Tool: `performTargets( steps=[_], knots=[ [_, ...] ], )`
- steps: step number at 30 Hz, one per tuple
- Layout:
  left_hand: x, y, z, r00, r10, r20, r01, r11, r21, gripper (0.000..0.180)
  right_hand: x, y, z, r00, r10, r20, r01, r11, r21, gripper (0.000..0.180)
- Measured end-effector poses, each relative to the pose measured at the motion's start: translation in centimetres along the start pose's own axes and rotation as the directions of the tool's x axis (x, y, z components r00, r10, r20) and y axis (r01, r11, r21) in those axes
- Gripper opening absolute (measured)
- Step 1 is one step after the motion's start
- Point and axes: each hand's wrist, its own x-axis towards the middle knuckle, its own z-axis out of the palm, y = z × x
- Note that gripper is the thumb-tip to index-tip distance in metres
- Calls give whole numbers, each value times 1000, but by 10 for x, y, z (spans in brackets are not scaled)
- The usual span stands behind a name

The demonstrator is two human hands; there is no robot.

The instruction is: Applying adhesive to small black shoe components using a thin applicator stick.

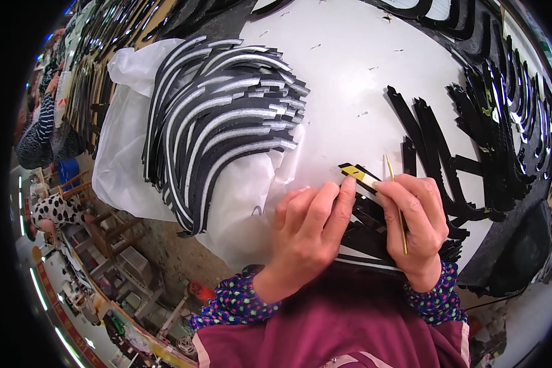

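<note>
My left hand (306, 228) presses its fingertips on a black curved strip piece with a yellow patch (357, 174) on the white table (343, 80). My right hand (416, 224) holds a thin yellow stick (396, 202) and also rests its fingers on the same piece. Under both hands lies a small pile of black strips with white edges (365, 242). The lower part of that pile is hidden by my hands.
A fanned stack of black and silvery curved strips (221, 122) lies on a white plastic bag (122, 159) to the left. Black comb-like pieces (448, 159) spread to the right, more curved black pieces (521, 92) beyond. Other people (43, 129) sit at far left.
</note>
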Motion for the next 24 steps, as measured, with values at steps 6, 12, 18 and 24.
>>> performTargets(
  steps=[6,12,18,24],
  knots=[
    [2,0,0,1000,10,-18,-10,1000,-21,37,0,0,2,999,-31,14,31,999,-39,33],
    [-2,1,2,999,-12,-31,13,1000,16,39,-1,-1,3,998,-54,24,55,996,-68,35],
    [-3,2,4,999,-22,-33,23,999,22,38,-2,0,4,997,-76,28,78,992,-97,35],
    [-1,1,1,1000,-1,-19,2,1000,18,37,-2,0,4,996,-80,30,83,991,-101,35]
  ],
)
